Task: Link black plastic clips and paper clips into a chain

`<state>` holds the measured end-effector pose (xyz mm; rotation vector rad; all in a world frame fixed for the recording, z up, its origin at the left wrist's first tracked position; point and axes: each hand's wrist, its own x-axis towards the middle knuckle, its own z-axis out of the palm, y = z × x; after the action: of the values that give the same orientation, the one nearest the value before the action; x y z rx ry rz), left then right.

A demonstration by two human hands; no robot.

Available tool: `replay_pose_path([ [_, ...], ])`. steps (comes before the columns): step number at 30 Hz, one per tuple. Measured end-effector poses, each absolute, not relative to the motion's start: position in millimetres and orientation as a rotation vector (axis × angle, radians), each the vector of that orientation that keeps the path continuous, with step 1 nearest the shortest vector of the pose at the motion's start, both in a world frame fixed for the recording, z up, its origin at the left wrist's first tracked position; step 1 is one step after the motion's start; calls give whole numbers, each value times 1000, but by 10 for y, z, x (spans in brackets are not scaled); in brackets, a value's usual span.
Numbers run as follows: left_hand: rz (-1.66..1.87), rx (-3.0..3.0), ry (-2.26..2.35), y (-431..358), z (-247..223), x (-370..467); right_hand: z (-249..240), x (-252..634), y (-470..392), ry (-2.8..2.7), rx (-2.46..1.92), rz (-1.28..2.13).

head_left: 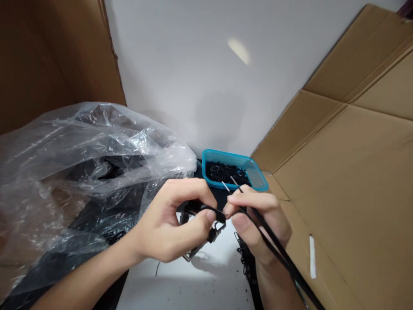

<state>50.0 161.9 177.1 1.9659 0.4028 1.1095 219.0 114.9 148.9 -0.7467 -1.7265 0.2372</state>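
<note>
My left hand (171, 228) is closed around a black plastic frame-like part (192, 207), thumb and fingers pinching its edge. Open struts of the part show below my thumb. Close by on the right, my right hand (267, 221) is curled around black tweezers (287, 262), whose pale tips point away toward the basket. My right thumb and forefinger meet near the part's right corner; whether they touch it or pinch something small there, I cannot tell. Beneath both hands is a white board (187, 286) sprinkled with dark specks.
A blue plastic basket (204, 165) with small black pieces stands against the white wall (180, 56). Clear plastic sheeting (97, 125) bulges on the left. A heap of black loops (247, 260) lies beside my right wrist. Cardboard (355, 185) rises along the right.
</note>
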Motion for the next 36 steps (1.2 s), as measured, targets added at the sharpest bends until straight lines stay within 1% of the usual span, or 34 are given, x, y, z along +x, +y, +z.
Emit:
replay_pose_path([
  [2,1081,1993,394,1633,1787,494,1538,2224,1134,-1828,-842,249],
  [5,1052,2007,411,1643,1805,502,1613,2212,1122,-1902,-871,184],
  [13,1105,2030,453,1660,1774,511,1559,2086,1164,-1821,-883,-16],
  [17,1077,2031,453,1664,1782,502,1552,2060,1154,-1815,-899,-129],
  [21,1051,2018,444,1659,1799,501,1534,2046,1143,-1809,-896,-172],
  [31,948,1788,391,1766,1724,505,1460,2084,1206,-1632,-891,-86],
  [36,1064,1626,446,1769,1698,544,1458,2062,1215,-1643,-913,-114],
])
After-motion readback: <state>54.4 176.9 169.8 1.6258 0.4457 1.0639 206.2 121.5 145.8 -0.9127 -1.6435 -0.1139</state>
